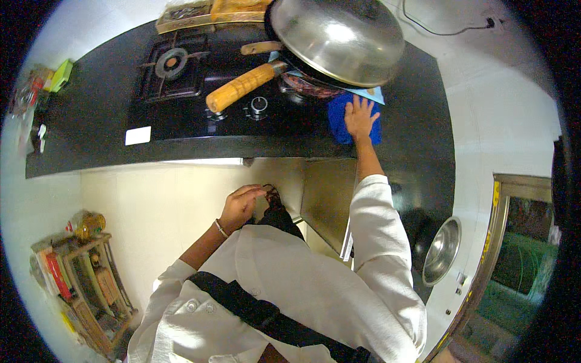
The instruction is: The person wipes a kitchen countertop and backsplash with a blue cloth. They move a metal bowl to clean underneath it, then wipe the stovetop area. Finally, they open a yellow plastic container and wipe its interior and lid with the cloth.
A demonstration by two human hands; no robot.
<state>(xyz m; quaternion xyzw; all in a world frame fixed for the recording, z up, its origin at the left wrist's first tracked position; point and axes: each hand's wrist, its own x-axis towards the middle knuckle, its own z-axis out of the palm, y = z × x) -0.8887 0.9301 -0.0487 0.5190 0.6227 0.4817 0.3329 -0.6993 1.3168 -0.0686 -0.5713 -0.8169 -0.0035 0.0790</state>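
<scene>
My right hand (361,121) lies flat with spread fingers on a blue cloth (338,121), which rests on the black counter to the right of the stove controls. Just beyond the fingertips is a pan with a thick wooden handle (242,86), topped by a large domed metal lid (339,39). A second, shorter wooden handle (260,48) sticks out behind the first. Light blue material shows beneath the pan, beside the cloth. In front of my body, my left hand (239,207) hangs below the counter edge, its fingers stretched out and nothing seen in them.
At the left of the hob is an uncovered gas burner (172,63), with a control knob (259,106) nearer me. A white rectangle (138,135) lies by the front edge. A cabinet door (327,202) stands below the counter. A steel bowl (442,251) is at right, a shelf (91,284) at left.
</scene>
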